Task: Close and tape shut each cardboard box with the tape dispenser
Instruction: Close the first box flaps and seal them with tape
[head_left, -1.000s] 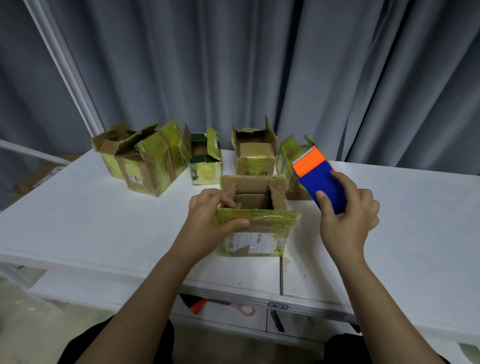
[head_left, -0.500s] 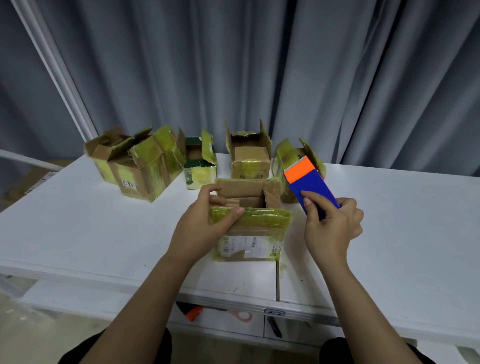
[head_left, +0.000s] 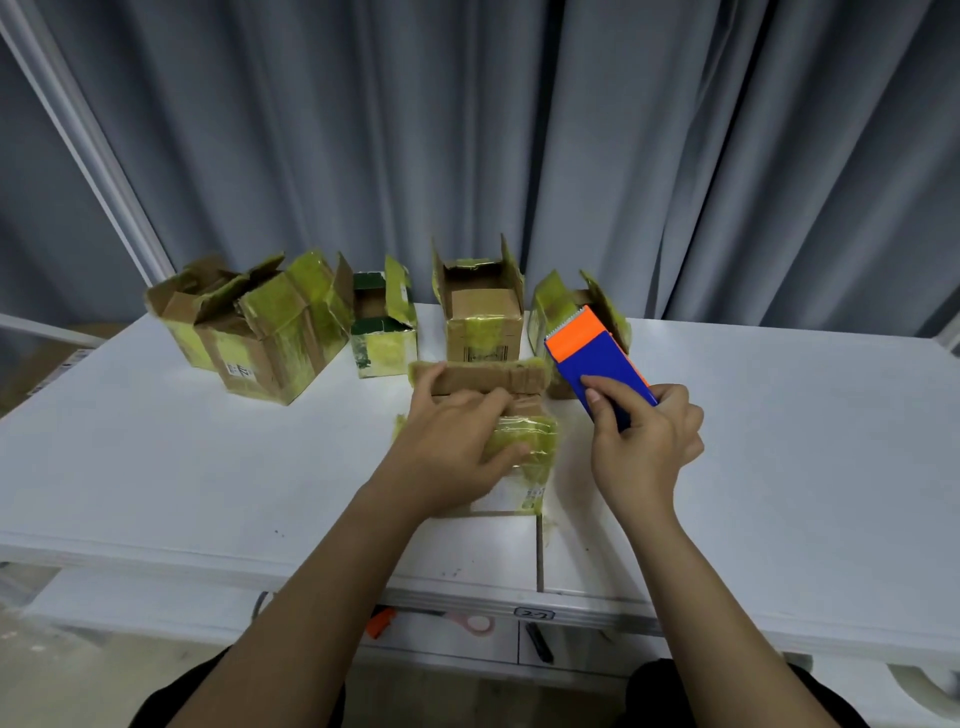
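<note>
- Both hands work over the near middle of the white table (head_left: 156, 467).
- Left hand (head_left: 452, 441) lies flat on top of the nearest cardboard box (head_left: 524, 467), fingers stretched out over its flaps and thumb along the taped near flap; nothing is pinched, the palm presses down.
- That box sits directly under and just beyond the left hand; its near flap is wrapped in yellowish tape, and its far flap (head_left: 483, 376) stands partly raised past the fingertips.
- Right hand (head_left: 644, 447) is just right of the box, thumb and curled fingers gripping the lower end of the tape dispenser (head_left: 597, 364).
- Tape dispenser is blue with an orange head and a toothed edge; it tilts up and away from the right hand, its head above the box's far right corner, apart from the left hand.
- Beyond the hands stands a row of open boxes, all patched with yellowish tape: a tall one (head_left: 483, 317) straight ahead, a small green-printed one (head_left: 382, 338) to its left, a box (head_left: 561, 306) partly hidden behind the dispenser.
- Farther left of the left hand, two larger boxes (head_left: 249, 332) lean together with flaps splayed.
- Grey curtains (head_left: 519, 130) hang behind the table.
</note>
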